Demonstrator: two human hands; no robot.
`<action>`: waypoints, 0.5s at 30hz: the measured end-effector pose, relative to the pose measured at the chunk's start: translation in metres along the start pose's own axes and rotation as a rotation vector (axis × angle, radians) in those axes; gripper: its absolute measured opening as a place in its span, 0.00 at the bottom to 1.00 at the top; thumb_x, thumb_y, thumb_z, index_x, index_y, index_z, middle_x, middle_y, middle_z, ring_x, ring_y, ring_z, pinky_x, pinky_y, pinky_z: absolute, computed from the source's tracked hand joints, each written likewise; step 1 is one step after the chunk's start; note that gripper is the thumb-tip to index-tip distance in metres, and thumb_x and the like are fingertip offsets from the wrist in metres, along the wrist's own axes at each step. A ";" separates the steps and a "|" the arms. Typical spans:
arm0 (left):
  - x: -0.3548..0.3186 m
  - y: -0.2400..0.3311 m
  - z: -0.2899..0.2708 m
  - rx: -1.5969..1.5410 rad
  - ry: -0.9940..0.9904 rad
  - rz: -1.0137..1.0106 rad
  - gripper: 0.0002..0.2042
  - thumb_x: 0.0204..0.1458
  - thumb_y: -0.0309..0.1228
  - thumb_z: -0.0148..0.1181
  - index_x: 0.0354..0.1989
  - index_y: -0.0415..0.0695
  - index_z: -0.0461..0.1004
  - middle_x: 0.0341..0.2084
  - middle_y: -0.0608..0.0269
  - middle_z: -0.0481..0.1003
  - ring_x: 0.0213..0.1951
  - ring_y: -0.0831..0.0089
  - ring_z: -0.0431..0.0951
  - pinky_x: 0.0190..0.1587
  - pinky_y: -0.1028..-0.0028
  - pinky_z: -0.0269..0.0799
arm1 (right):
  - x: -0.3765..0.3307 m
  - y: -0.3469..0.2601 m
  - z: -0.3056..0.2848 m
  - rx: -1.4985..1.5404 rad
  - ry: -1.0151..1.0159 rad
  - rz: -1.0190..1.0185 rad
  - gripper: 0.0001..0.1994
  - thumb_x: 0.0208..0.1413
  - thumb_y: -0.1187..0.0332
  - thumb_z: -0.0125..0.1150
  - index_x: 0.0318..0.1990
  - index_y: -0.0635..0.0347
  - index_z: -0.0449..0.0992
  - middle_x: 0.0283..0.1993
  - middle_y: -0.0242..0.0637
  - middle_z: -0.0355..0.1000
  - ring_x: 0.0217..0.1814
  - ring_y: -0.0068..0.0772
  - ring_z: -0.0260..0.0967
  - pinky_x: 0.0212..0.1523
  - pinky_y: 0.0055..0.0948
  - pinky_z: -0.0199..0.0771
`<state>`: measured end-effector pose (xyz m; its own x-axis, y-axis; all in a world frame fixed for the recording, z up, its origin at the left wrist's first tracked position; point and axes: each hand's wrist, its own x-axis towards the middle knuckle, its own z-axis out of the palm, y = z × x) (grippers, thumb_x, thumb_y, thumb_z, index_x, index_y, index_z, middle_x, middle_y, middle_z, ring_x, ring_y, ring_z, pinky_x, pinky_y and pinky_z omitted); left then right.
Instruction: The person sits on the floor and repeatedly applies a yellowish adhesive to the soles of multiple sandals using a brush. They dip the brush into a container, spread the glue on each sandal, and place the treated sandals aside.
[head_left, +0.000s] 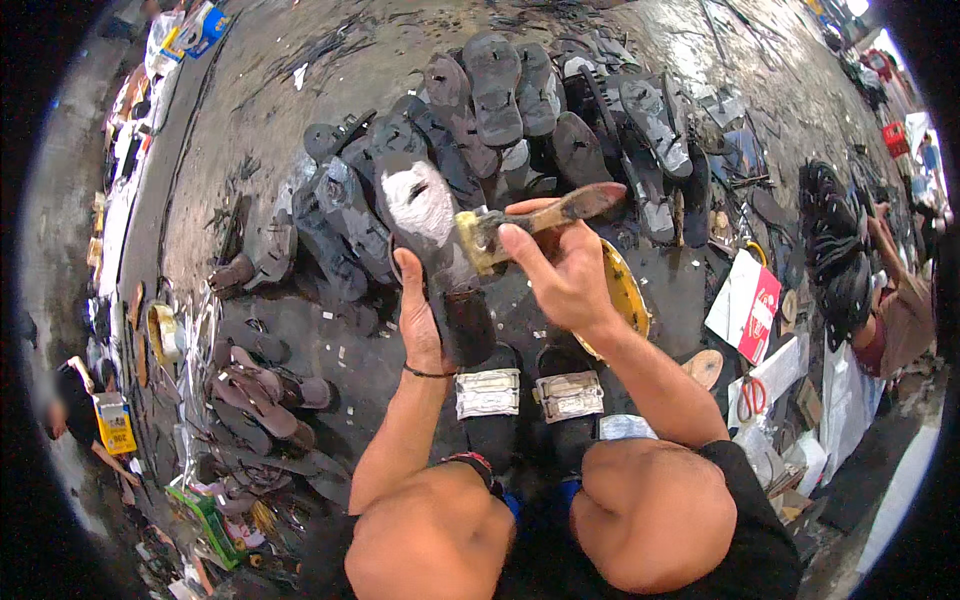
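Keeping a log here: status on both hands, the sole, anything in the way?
Left hand holding dark sole, white patch at its far end. Right hand gripping brush, head over sole. Nothing visibly blocking; piled footwear beyond.

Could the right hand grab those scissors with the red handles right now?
Probably not straight away: the right hand is already holding a wooden-handled brush. Otherwise the way looks fairly free, since the scissors lie off to the right with their red handles uncovered.
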<state>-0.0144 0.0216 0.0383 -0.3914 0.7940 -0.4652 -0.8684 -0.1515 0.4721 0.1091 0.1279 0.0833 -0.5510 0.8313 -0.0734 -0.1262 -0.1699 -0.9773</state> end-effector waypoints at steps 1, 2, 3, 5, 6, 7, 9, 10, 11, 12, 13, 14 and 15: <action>0.005 -0.003 -0.003 0.035 -0.049 0.001 0.30 0.61 0.61 0.51 0.54 0.44 0.74 0.42 0.64 0.79 0.42 0.70 0.80 0.46 0.69 0.77 | -0.009 0.002 0.003 -0.106 -0.066 -0.064 0.10 0.59 0.68 0.65 0.43 0.65 0.79 0.41 0.39 0.78 0.41 0.25 0.74 0.43 0.27 0.74; 0.004 0.001 -0.010 0.008 -0.045 0.011 0.30 0.61 0.60 0.51 0.54 0.44 0.73 0.42 0.65 0.79 0.42 0.70 0.80 0.46 0.69 0.77 | -0.027 0.007 0.008 -0.212 -0.131 -0.128 0.09 0.59 0.68 0.65 0.42 0.65 0.79 0.40 0.39 0.78 0.40 0.26 0.75 0.42 0.27 0.74; 0.000 0.006 -0.012 -0.017 -0.039 0.011 0.29 0.61 0.60 0.52 0.54 0.44 0.73 0.42 0.66 0.79 0.41 0.70 0.79 0.46 0.69 0.77 | -0.040 0.014 0.013 -0.318 -0.188 -0.188 0.09 0.59 0.69 0.65 0.42 0.65 0.79 0.40 0.39 0.78 0.39 0.26 0.75 0.42 0.26 0.75; 0.008 0.006 -0.006 -0.111 0.066 0.152 0.30 0.59 0.65 0.49 0.43 0.46 0.76 0.34 0.63 0.80 0.33 0.68 0.81 0.36 0.69 0.79 | -0.037 0.027 0.007 -0.377 -0.141 -0.266 0.09 0.59 0.69 0.65 0.42 0.66 0.78 0.37 0.39 0.79 0.35 0.27 0.76 0.38 0.27 0.76; 0.008 0.010 -0.005 -0.097 0.061 0.152 0.30 0.59 0.65 0.49 0.43 0.46 0.76 0.33 0.62 0.80 0.32 0.69 0.81 0.36 0.70 0.79 | -0.024 0.033 -0.008 -0.432 -0.112 -0.213 0.09 0.60 0.69 0.64 0.43 0.66 0.77 0.37 0.41 0.80 0.36 0.28 0.78 0.39 0.29 0.77; 0.011 0.011 -0.001 -0.090 0.051 0.140 0.30 0.59 0.65 0.49 0.43 0.46 0.76 0.33 0.62 0.80 0.32 0.69 0.80 0.36 0.70 0.79 | -0.012 0.040 -0.027 -0.497 -0.075 -0.158 0.10 0.60 0.70 0.64 0.45 0.67 0.76 0.37 0.43 0.80 0.37 0.29 0.79 0.40 0.31 0.79; 0.004 0.012 0.019 -0.055 0.085 0.134 0.33 0.58 0.66 0.48 0.47 0.44 0.75 0.35 0.62 0.79 0.35 0.71 0.79 0.38 0.70 0.78 | 0.000 0.050 -0.039 -0.362 0.044 -0.069 0.10 0.60 0.70 0.64 0.45 0.65 0.77 0.37 0.43 0.81 0.40 0.30 0.81 0.41 0.31 0.79; 0.004 0.007 0.000 0.026 0.050 0.058 0.34 0.58 0.65 0.50 0.51 0.43 0.74 0.39 0.61 0.78 0.39 0.70 0.79 0.41 0.69 0.78 | -0.008 0.026 -0.017 -0.328 -0.058 -0.103 0.11 0.60 0.68 0.64 0.46 0.65 0.77 0.37 0.44 0.81 0.40 0.33 0.81 0.41 0.31 0.78; 0.011 -0.004 -0.025 0.105 0.011 -0.035 0.36 0.57 0.65 0.52 0.56 0.42 0.72 0.42 0.59 0.78 0.43 0.69 0.79 0.44 0.69 0.78 | -0.023 0.008 0.006 -0.300 -0.145 -0.129 0.12 0.59 0.67 0.65 0.47 0.64 0.77 0.37 0.45 0.81 0.40 0.35 0.81 0.42 0.32 0.78; 0.011 -0.001 -0.030 -0.073 -0.133 -0.124 0.37 0.56 0.66 0.52 0.56 0.41 0.72 0.41 0.58 0.78 0.41 0.68 0.79 0.44 0.68 0.78 | -0.027 0.017 0.018 -0.336 -0.340 -0.317 0.13 0.59 0.64 0.66 0.45 0.63 0.79 0.36 0.45 0.81 0.40 0.40 0.81 0.44 0.35 0.78; 0.009 0.004 -0.037 -0.246 -0.262 -0.237 0.38 0.55 0.67 0.53 0.57 0.41 0.72 0.40 0.56 0.78 0.39 0.66 0.80 0.44 0.68 0.78 | -0.037 0.002 0.033 -0.300 -0.569 -0.051 0.12 0.58 0.62 0.66 0.42 0.62 0.82 0.37 0.46 0.80 0.39 0.44 0.80 0.45 0.36 0.77; 0.007 0.008 -0.043 -0.384 -0.378 -0.366 0.40 0.53 0.68 0.54 0.57 0.41 0.71 0.38 0.55 0.78 0.37 0.65 0.80 0.43 0.67 0.79 | -0.038 -0.004 0.034 -0.436 -0.508 -0.075 0.12 0.59 0.63 0.66 0.42 0.63 0.81 0.37 0.42 0.80 0.38 0.35 0.78 0.43 0.32 0.76; -0.007 0.011 -0.007 -0.261 -0.002 -0.177 0.39 0.53 0.67 0.54 0.56 0.41 0.72 0.38 0.56 0.79 0.36 0.65 0.80 0.43 0.67 0.79 | -0.033 -0.005 0.018 -0.582 -0.430 -0.099 0.12 0.59 0.64 0.66 0.43 0.64 0.81 0.36 0.38 0.80 0.37 0.26 0.75 0.40 0.28 0.74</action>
<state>-0.0231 0.0104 0.0415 -0.2270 0.8226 -0.5213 -0.9719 -0.1570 0.1755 0.1136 0.0918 0.0940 -0.8503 0.5262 -0.0113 0.2005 0.3040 -0.9313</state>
